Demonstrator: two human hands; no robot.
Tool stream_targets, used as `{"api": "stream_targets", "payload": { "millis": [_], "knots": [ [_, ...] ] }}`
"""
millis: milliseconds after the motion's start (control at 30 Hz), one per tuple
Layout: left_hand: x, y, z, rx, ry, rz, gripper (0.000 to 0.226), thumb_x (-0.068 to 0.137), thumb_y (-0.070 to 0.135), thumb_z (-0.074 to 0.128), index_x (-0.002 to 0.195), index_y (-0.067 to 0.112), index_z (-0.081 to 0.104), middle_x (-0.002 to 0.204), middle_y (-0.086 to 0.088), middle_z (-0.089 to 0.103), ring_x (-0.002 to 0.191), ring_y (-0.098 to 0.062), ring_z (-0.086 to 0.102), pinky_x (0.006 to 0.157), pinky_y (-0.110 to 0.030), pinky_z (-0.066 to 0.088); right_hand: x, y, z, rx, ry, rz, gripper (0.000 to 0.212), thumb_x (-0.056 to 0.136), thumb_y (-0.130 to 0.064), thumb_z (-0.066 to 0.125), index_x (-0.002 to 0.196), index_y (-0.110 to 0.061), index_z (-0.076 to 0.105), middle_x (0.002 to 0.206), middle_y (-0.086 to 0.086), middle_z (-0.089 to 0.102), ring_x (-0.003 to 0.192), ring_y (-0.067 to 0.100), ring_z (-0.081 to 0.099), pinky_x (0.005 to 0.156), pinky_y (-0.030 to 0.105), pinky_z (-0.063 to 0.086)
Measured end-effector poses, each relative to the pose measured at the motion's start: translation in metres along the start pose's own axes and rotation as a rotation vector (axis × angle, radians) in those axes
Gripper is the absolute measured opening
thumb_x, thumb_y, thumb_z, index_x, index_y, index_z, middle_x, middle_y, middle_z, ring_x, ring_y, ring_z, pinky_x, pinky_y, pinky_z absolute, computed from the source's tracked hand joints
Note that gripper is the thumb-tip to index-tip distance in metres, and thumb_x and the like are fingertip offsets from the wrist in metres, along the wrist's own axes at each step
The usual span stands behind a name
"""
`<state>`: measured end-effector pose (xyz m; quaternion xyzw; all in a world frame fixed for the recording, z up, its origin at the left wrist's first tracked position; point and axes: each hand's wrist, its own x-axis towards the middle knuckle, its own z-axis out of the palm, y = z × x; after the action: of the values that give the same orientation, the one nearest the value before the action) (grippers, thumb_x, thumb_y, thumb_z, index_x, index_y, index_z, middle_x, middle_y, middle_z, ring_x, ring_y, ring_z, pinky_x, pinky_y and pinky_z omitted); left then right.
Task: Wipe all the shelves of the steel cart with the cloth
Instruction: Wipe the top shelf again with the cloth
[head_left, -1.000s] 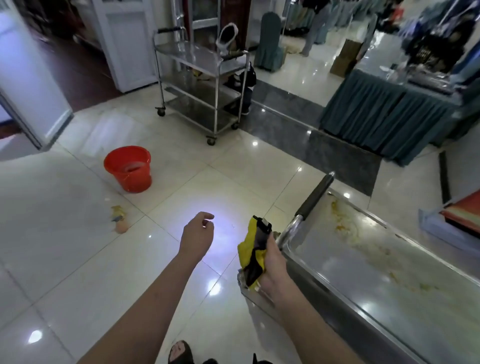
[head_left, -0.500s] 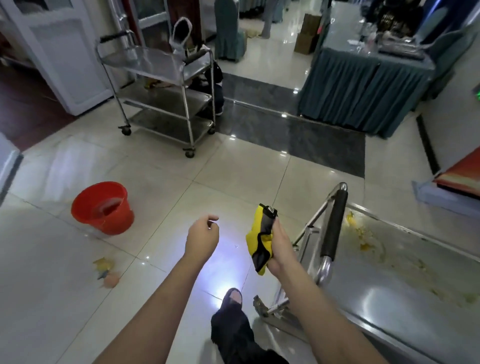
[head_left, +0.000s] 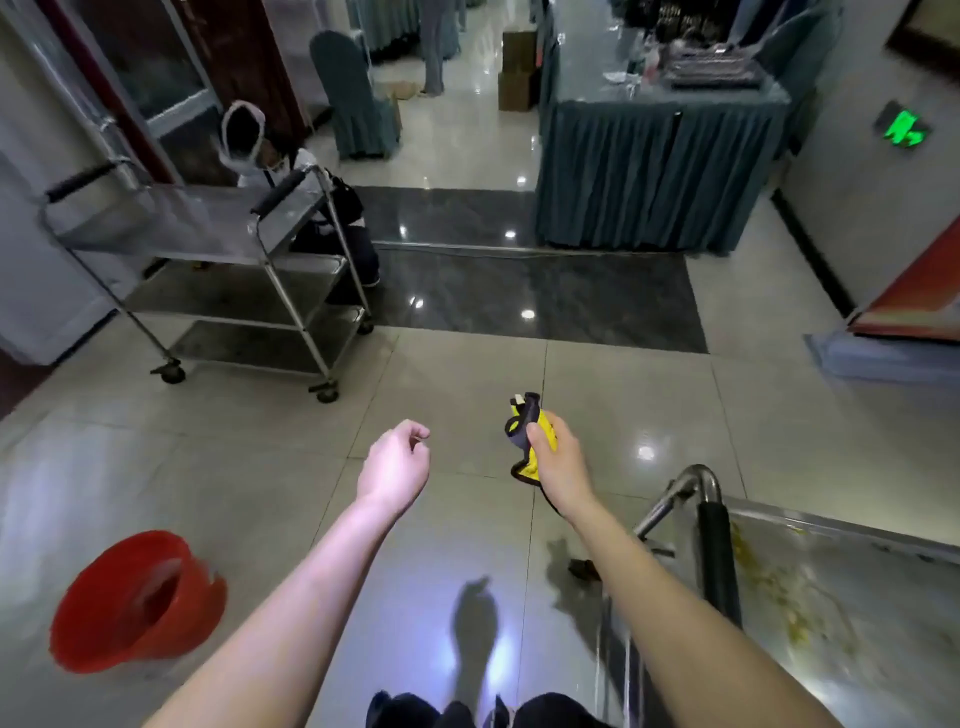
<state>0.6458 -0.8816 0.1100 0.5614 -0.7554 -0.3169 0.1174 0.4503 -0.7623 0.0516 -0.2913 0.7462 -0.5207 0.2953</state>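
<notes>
A steel cart (head_left: 852, 613) stands at my lower right, its top shelf streaked with yellow-brown stains and its black-gripped handle (head_left: 717, 561) pointing toward me. My right hand (head_left: 558, 462) is held out over the floor, left of that handle, shut on a bunched yellow cloth (head_left: 524, 436) with dark edging. My left hand (head_left: 397, 465) hovers beside it with loosely curled fingers and holds nothing. A second three-shelf steel cart (head_left: 218, 270) stands farther off at the left on castors.
A red bucket (head_left: 135, 603) sits on the glossy tiled floor at lower left. A person (head_left: 291, 187) crouches behind the far cart. A table with a teal skirt (head_left: 660, 171) stands at the back right, and a covered chair (head_left: 353, 98) behind.
My view has swung right and forward: the bucket slid to the lower left and the far cart came closer. My right hand with the cloth moved away from the near cart's handle.
</notes>
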Motion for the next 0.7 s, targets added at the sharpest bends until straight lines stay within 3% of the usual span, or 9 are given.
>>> {"api": "stream_targets", "payload": {
  "millis": [233, 333, 433, 500, 633, 700],
  "knots": [
    [0.133, 0.094, 0.040, -0.010, -0.118, 0.212, 0.026, 0.093, 0.013, 0.050, 0.110, 0.021, 0.068, 0.112, -0.003, 0.073, 0.106, -0.030, 0.065, 0.092, -0.035, 0.050, 0.108, -0.010, -0.044, -0.059, 0.259, 0.016, 0.037, 0.102, -0.041, 0.049, 0.133, -0.025, 0.063, 0.121, -0.002, 0.067, 0.114, 0.021, 0.061, 0.098, 0.042, 0.049],
    [0.192, 0.135, 0.067, -0.001, -0.193, 0.296, 0.028, 0.096, 0.011, 0.051, 0.116, 0.016, 0.069, 0.115, -0.006, 0.072, 0.109, -0.031, 0.064, 0.092, -0.034, 0.047, 0.154, -0.013, -0.066, -0.048, 0.349, 0.008, 0.028, 0.107, -0.029, 0.052, 0.133, -0.023, 0.063, 0.119, -0.004, 0.067, 0.111, 0.016, 0.061, 0.089, 0.031, 0.045],
    [0.247, 0.180, 0.097, -0.048, -0.306, 0.365, 0.026, 0.097, 0.011, 0.050, 0.117, 0.014, 0.066, 0.112, -0.009, 0.070, 0.107, -0.031, 0.064, 0.086, -0.030, 0.045, 0.198, -0.016, -0.092, -0.033, 0.450, 0.049, 0.027, 0.107, -0.030, 0.053, 0.133, -0.029, 0.062, 0.118, -0.011, 0.068, 0.107, 0.006, 0.063, 0.084, 0.021, 0.044],
    [0.280, 0.212, 0.114, -0.066, -0.366, 0.417, 0.026, 0.096, 0.010, 0.050, 0.117, 0.015, 0.066, 0.112, -0.007, 0.069, 0.107, -0.027, 0.064, 0.086, -0.027, 0.045, 0.225, -0.015, -0.111, 0.006, 0.547, 0.104, 0.027, 0.106, -0.033, 0.054, 0.132, -0.034, 0.061, 0.117, -0.014, 0.068, 0.107, 0.007, 0.064, 0.088, 0.028, 0.049],
    [0.327, 0.278, 0.143, -0.035, -0.469, 0.560, 0.028, 0.097, 0.012, 0.049, 0.119, 0.018, 0.065, 0.115, -0.003, 0.068, 0.108, -0.023, 0.063, 0.090, -0.030, 0.047, 0.263, -0.011, -0.151, 0.133, 0.735, 0.252, 0.038, 0.095, -0.052, 0.060, 0.132, -0.041, 0.056, 0.117, -0.006, 0.071, 0.108, 0.024, 0.068, 0.088, 0.048, 0.055],
    [0.344, 0.309, 0.165, -0.008, -0.546, 0.611, 0.028, 0.098, 0.013, 0.048, 0.121, 0.019, 0.063, 0.112, -0.003, 0.067, 0.105, -0.022, 0.062, 0.085, -0.029, 0.044, 0.268, -0.011, -0.169, 0.099, 0.840, 0.325, 0.044, 0.099, -0.051, 0.059, 0.140, -0.038, 0.051, 0.121, -0.003, 0.068, 0.107, 0.025, 0.066, 0.093, 0.047, 0.055]
  ]
}}
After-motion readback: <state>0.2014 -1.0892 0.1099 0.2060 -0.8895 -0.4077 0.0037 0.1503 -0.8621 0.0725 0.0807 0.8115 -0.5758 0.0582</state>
